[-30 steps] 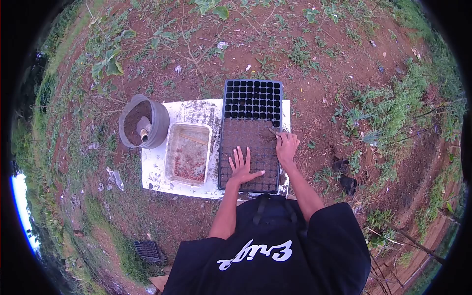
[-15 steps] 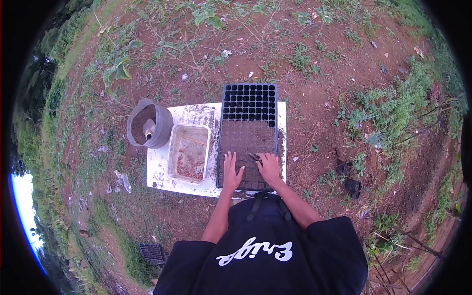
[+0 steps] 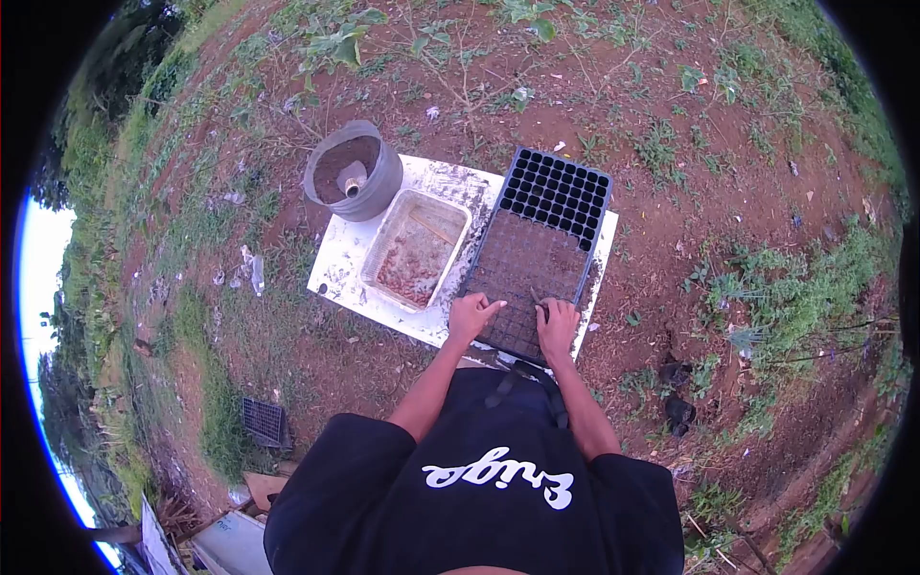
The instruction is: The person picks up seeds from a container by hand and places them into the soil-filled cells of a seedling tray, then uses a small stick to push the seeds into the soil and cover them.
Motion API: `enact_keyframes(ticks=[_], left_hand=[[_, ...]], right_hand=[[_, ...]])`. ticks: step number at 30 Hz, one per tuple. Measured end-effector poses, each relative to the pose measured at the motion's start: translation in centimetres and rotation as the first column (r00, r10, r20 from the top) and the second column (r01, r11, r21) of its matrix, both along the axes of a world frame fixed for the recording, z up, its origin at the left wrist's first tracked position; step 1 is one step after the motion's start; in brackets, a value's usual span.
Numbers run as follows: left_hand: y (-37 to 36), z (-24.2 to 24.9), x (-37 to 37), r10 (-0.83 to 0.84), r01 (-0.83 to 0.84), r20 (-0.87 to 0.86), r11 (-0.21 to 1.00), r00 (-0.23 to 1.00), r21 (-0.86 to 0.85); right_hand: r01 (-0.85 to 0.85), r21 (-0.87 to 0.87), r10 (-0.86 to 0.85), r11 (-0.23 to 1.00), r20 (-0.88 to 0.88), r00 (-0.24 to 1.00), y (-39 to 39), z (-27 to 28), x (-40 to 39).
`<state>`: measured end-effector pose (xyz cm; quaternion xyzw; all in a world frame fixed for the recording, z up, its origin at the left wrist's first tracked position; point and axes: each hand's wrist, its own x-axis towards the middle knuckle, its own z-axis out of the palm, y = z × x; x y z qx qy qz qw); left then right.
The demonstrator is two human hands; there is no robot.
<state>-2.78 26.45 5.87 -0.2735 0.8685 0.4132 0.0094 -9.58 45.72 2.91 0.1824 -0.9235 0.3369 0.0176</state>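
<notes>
A black seedling tray [image 3: 537,244] lies on a white board; dark soil fills its nearer cells, while the far rows are bare. My left hand [image 3: 471,316] is at the tray's near left edge, fingers curled in and thumb pointing across the cells; what they hold, if anything, is hidden. Over the near right part of the tray, my right hand [image 3: 557,328] pinches a short dark stick [image 3: 538,298], its tip close to the soil.
Left of the tray, a shallow cream basin [image 3: 391,297] holds small reddish bits and a flat strip. Beyond it stands a grey bucket [image 3: 383,182] of soil with a bottle-like scoop inside. The white board [image 3: 335,278] rests low above weedy ground. Another tray [image 3: 264,422] lies behind left.
The view has turned, so board and tray now slant. My left hand went from flat, spread fingers on the tray to curled fingers at its edge. My right hand keeps the stick.
</notes>
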Motion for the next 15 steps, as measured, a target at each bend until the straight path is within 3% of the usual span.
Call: enact_keyframes(ticks=[1, 2, 5, 7, 9, 10, 11, 13, 14, 15], left_hand=[[-0.2, 0.7, -0.2, -0.031, 0.044, 0.08, 0.985, 0.996, -0.169], [-0.4, 1.3, -0.5, -0.035, 0.057, 0.168, 0.991, 0.985, -0.125], [-1.7, 0.0, -0.5, -0.157, 0.159, 0.034, 0.986, 0.987, -0.059], [-2.6, -0.1, -0.4, -0.24, 0.24, 0.045, 0.971, 0.97, 0.023], [-3.6, -1.0, -0.3, -0.348, 0.329, -0.151, 0.934, 0.925, -0.138], [-4.6, -1.2, -0.6, -0.439, 0.439, -0.018, 0.899, 0.899, -0.004], [-5.0, -1.5, -0.9, -0.463, 0.463, -0.023, 0.886, 0.886, 0.0], [-5.5, -1.6, -1.2, -0.587, 0.57, -0.122, 0.808, 0.8, -0.149], [-5.8, -1.7, -1.6, -0.67, 0.661, 0.004, 0.732, 0.742, -0.163], [-5.7, -1.4, -1.9, -0.693, 0.685, 0.005, 0.712, 0.721, -0.157]], right_hand=[[0.001, 0.042, -0.003, 0.999, 0.041, 0.999, -0.1, -0.1, 0.2], [0.039, 0.032, -0.04, 0.999, 0.035, 0.999, -0.4, -0.4, 0.3], [0.126, -0.094, -0.132, 0.988, -0.057, 0.99, -1.3, -0.9, 0.3], [0.14, -0.02, -0.141, 0.99, -0.055, 0.988, -1.4, -1.1, 0.2], [0.157, 0.047, -0.155, 0.986, -0.053, 0.987, -1.8, -0.9, -0.1], [0.202, -0.014, -0.202, 0.979, -0.028, 0.979, -2.1, -0.6, -0.3], [0.247, -0.075, -0.248, 0.966, -0.002, 0.969, -2.5, -0.3, -0.6], [0.34, -0.066, -0.34, 0.938, 0.014, 0.94, -2.6, -0.8, -1.6], [0.405, -0.06, -0.403, 0.912, 0.034, 0.914, -2.6, -1.1, -1.9], [0.433, -0.055, -0.432, 0.9, 0.037, 0.901, -2.7, -0.9, -2.2]])
